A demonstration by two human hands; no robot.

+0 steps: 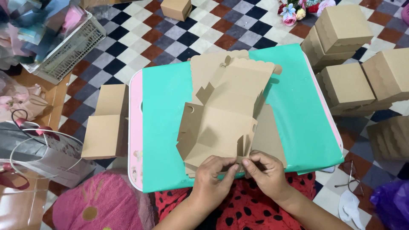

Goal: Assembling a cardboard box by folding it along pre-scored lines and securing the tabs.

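Both our hands, left (215, 170) and right (264, 170), pinch the near edge of a flat brown cardboard box blank (221, 127). It lies on the green worktop (166, 127).

Brown cardboard box blank (221, 123) on teal sheet (166, 123); checkered floor (204, 30); red black-dotted garment (251, 208).

Pink-edged low table (135, 127) under teal sheet (166, 123) — flat brown cardboard box blanks (221, 123) stacked on top.
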